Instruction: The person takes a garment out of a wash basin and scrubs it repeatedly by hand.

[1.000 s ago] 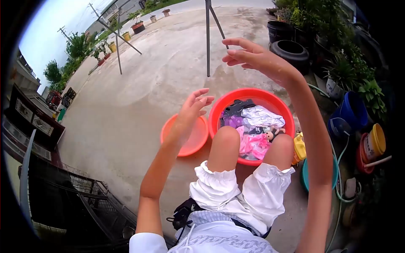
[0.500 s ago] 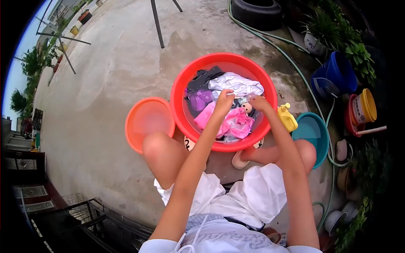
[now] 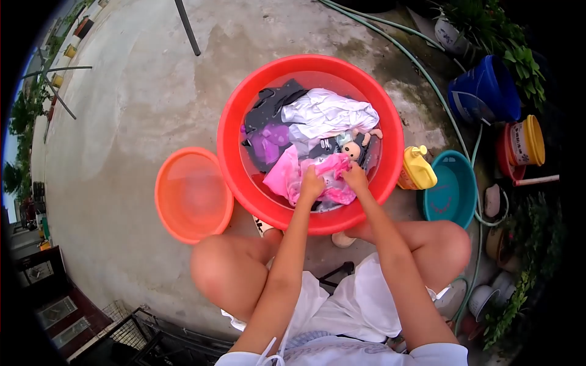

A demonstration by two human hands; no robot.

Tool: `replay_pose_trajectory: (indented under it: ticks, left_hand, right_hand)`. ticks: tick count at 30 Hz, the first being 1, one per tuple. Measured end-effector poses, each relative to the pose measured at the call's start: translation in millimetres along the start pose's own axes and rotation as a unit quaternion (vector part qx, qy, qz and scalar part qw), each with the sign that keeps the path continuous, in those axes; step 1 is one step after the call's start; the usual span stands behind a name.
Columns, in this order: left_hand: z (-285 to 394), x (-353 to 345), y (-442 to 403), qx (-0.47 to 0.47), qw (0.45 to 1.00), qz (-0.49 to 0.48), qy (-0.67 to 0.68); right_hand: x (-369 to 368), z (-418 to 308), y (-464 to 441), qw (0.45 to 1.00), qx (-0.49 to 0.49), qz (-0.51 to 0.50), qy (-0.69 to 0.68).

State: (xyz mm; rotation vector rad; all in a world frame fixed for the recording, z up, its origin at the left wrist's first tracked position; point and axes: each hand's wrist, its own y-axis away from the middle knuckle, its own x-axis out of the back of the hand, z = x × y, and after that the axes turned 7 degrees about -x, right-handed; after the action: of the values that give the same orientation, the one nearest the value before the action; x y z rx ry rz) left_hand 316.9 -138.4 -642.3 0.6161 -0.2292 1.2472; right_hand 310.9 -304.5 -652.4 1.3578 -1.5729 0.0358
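A large red basin holds water and clothes in front of my knees. My left hand is closed on a pink cloth near the basin's front side. Just to its right, my right hand grips the same cloth, fingers pinched. Beyond the hands lie a white garment, a dark garment, a purple piece and a small doll-like figure.
An orange basin touches the red one's left. On the right stand a yellow bottle, a teal basin, a blue bucket, a yellow bucket and a green hose.
Both hands have come down from the air into the red basin, then moved nearer to me and closed on the pink cloth. The view has tilted down towards the basin.
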Motion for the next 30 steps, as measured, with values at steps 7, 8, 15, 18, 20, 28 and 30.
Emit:
replay_pose_trajectory:
  ticks: [7, 8, 15, 18, 20, 28, 30]
  left_hand:
    - [-43.4, -22.9, -15.2, -0.002, 0.996, 0.063, 0.07]
    - [-51.4, -29.1, -16.5, 0.019, 0.994, 0.061, 0.084]
    - [-34.1, -22.6, 6.0, 0.073, 0.994, -0.075, 0.039]
    - [-32.1, -17.7, 15.9, -0.008, 0.995, -0.046, 0.083]
    - [-34.6, -9.3, 10.6, 0.015, 0.981, -0.159, 0.109]
    - [65.5, 79.4, 17.6, -0.094, 0.975, -0.171, -0.106]
    - [95.3, 102.9, 18.0, -0.128, 0.978, -0.086, -0.137]
  right_hand:
    - [-25.2, 7.0, -15.8, 0.986, 0.03, -0.032, -0.161]
    - [-27.3, 7.8, -16.4, 0.979, 0.063, -0.016, -0.193]
    - [1.7, -34.9, 5.3, 0.936, 0.112, -0.088, -0.321]
    - [16.1, -49.4, 10.9, 0.946, 0.149, -0.064, -0.28]
    - [30.4, -61.2, 14.5, 0.946, 0.24, -0.016, -0.216]
    - [130.3, -148.0, 56.9, 0.919, 0.2, -0.135, -0.312]
    - [145.5, -152.8, 69.0, 0.911, 0.208, -0.178, -0.31]
